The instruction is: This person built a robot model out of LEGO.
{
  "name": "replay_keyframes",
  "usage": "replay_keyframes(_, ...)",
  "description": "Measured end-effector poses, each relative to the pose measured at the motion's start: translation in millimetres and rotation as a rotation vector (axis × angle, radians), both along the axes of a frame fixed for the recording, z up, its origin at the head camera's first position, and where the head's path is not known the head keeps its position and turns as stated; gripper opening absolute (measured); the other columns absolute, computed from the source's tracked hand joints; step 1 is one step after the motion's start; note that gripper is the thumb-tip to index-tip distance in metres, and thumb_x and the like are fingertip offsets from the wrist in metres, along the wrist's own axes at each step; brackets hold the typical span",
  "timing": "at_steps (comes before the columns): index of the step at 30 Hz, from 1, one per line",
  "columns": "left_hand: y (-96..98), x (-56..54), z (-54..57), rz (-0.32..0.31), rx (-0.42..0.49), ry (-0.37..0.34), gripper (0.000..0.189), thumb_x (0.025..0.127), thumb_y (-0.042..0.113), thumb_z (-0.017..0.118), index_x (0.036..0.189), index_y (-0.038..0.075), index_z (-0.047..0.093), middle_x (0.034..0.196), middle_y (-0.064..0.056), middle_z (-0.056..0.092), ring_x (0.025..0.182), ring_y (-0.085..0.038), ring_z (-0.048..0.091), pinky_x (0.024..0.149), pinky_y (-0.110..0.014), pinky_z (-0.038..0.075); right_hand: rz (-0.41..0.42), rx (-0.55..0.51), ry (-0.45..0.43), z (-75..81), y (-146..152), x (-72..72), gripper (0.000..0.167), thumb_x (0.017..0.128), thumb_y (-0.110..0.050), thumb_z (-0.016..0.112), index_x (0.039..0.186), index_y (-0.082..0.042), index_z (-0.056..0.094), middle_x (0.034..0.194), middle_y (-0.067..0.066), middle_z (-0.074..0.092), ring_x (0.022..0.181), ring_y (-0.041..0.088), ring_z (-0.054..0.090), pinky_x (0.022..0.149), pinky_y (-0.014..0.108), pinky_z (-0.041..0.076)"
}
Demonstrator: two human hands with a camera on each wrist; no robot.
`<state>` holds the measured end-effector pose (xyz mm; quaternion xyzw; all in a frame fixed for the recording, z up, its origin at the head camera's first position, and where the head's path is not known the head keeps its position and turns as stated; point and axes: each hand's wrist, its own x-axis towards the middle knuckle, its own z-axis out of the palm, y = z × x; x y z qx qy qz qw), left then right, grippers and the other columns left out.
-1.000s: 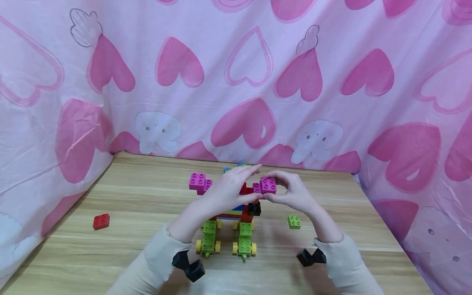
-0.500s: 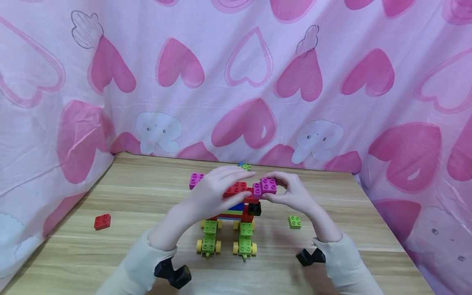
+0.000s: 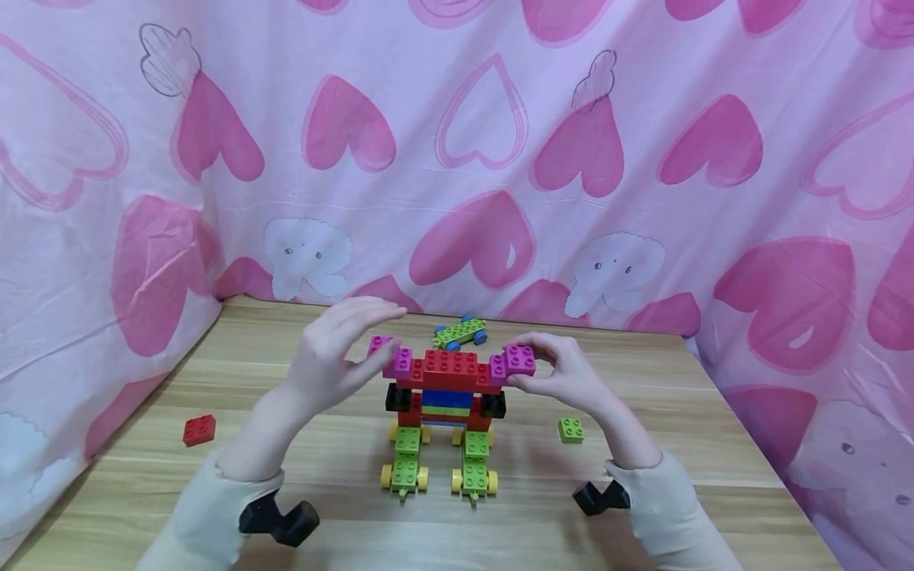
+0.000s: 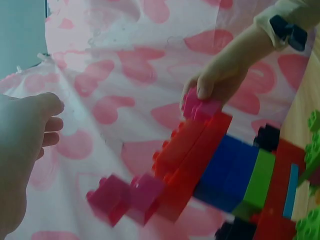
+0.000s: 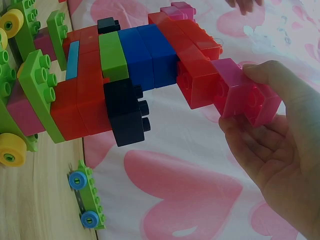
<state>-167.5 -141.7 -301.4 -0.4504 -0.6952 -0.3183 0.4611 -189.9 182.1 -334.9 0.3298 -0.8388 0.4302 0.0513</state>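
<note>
A toy figure of building bricks stands upright mid-table on two green wheeled bases with yellow wheels. Its body has blue bricks and black bricks at the sides, topped by a red crosspiece. Magenta bricks extend from both ends. My right hand pinches the right outer magenta brick between thumb and fingers, seen clearly in the right wrist view. Beside the left magenta bricks, my left hand hovers with fingers extended, apart from them in the left wrist view.
Behind the figure sits a green wheeled base with blue wheels. A loose red brick lies at left, a small green brick at right. A pink heart-patterned curtain borders the wooden table.
My left hand has moved left, away from the figure's right end and past its middle, uncovering the red crosspiece. My right hand stays on the right magenta brick.
</note>
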Motion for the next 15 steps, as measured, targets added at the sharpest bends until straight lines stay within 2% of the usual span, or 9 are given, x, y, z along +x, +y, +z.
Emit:
replay_keyframes(7,-35.4,-5.4,-13.6,0.118,0.097,-0.065,0.042,0.099,0.036,0.056,0.105,-0.003,0.069,0.097,-0.017,0.072,0.095,-0.030,0.066,0.103,-0.016,0.043,-0.008,0.007,0.001,-0.4,1,0.5,0.037,0.080,-0.005,0.077,0.115,0.000,0.065,0.099,0.008,0.071,0.088,0.007,0.064,0.083,0.022,0.055)
replay_keyframes(12,-63.4,-11.5,-30.4,0.220,0.163,-0.104,0.046,0.097,0.041,0.058,0.100,-0.004,0.071,0.094,-0.019,0.072,0.095,-0.023,0.065,0.102,-0.014,0.042,0.000,0.006,0.015,-0.9,1,-0.1,0.037,0.080,-0.005,0.077,0.115,0.000,0.065,0.100,0.009,0.071,0.088,0.008,0.064,0.083,0.022,0.055)
replay_keyframes(13,-69.7,-13.1,-34.3,0.242,0.168,-0.117,0.046,0.096,0.040,0.059,0.100,-0.003,0.071,0.094,-0.019,0.072,0.096,-0.023,0.065,0.102,-0.013,0.041,0.002,0.006,0.018,-1.2,1,-0.3,0.037,0.080,-0.004,0.077,0.115,0.000,0.065,0.101,0.009,0.071,0.088,0.008,0.064,0.083,0.022,0.055)
replay_keyframes(15,-83.1,-16.6,-42.4,0.279,0.167,-0.147,0.035,0.092,0.030,0.066,0.101,-0.003,0.071,0.094,-0.019,0.072,0.096,-0.022,0.064,0.102,-0.010,0.039,0.004,0.005,0.020,-1.6,1,-0.8,0.037,0.080,-0.004,0.077,0.115,-0.001,0.065,0.101,0.009,0.071,0.088,0.008,0.064,0.083,0.022,0.055)
